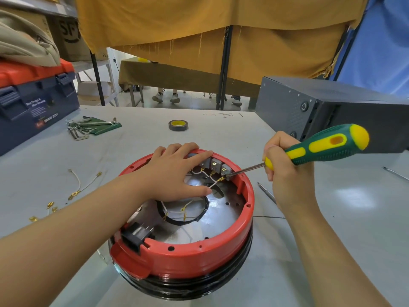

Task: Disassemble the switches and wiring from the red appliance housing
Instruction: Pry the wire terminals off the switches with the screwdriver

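Right hand (pixel 285 171) grip clenching screwdriver (pixel 321 149), shaft angling down-left, tip reaching rightmost of switches (pixel 213 166) at far inner rim; left hand (pixel 177 171) lying flat, fingers extended, steadying red housing (pixel 183 258) on table (pixel 332 229).

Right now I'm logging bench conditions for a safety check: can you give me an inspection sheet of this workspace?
Surface: grey table, scuffed, pen marks at the far edge.
Job's things: red housing upside down on a black base; grey switches at its far wall, white wires attached.
Clutter: hex keys, tape roll, loose wires with brass terminals, spare screwdriver.
Grippers: left hand flat on the housing rim; right hand grips a green-yellow screwdriver, tip at the rightmost switch.
Cables: thin dark cable beside the housing.
Surroundings: toolbox, dark metal case, yellow curtain.
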`<action>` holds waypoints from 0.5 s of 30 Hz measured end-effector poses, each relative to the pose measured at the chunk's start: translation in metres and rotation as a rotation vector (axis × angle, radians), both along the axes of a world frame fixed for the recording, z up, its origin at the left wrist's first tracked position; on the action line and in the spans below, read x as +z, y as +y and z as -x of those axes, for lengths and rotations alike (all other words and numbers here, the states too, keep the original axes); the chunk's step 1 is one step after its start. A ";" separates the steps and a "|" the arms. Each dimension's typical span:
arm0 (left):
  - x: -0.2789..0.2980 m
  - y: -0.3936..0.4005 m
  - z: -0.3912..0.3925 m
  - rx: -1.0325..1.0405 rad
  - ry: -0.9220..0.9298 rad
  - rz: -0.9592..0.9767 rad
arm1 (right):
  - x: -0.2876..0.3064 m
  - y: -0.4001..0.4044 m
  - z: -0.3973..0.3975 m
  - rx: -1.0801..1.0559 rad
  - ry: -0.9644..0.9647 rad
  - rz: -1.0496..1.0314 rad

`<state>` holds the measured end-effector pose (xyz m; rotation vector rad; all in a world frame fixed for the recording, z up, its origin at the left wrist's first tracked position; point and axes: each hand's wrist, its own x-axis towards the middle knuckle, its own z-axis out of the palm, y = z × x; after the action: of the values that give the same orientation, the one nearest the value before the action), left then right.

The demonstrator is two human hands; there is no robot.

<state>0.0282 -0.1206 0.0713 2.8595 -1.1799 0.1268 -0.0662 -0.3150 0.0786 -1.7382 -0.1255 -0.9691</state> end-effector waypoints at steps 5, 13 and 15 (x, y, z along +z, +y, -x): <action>0.000 0.000 0.000 0.005 0.000 0.001 | 0.000 0.003 0.000 -0.042 0.000 -0.010; 0.000 0.000 0.000 -0.001 -0.004 -0.004 | 0.001 0.013 0.004 -0.153 -0.026 -0.003; 0.000 0.000 0.000 -0.001 -0.002 -0.005 | 0.000 0.015 0.004 -0.144 -0.023 -0.043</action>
<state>0.0280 -0.1205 0.0713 2.8635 -1.1834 0.1274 -0.0700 -0.2996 0.0782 -1.7146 0.0054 -1.0891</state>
